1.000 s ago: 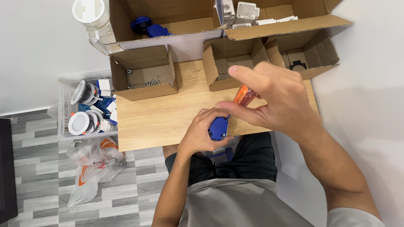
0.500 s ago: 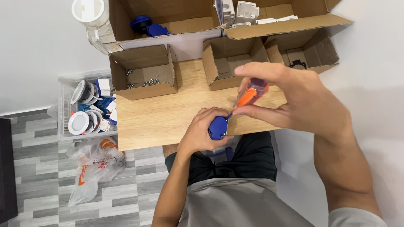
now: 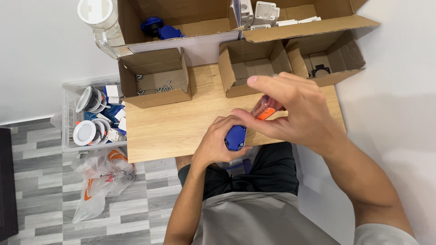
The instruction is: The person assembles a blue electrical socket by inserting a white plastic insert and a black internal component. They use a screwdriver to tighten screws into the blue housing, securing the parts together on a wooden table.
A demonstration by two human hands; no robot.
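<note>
Both hands working one blue part at the near edge of the wooden surface [image 3: 172,131].

Left hand [image 3: 218,145], fingers clamped on the blue part [image 3: 235,137], sits unchanged. Right hand [image 3: 295,111], fingers closed round one orange-handled screwdriver [image 3: 267,108], has tilted lower than before. Three small cardboard boxes [image 3: 154,79] remain behind.

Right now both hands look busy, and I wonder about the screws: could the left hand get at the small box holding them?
Probably yes, once freed. The left hand grips a blue part. The screw box stands open-topped on the wooden table, with only bare wood between them.
</note>
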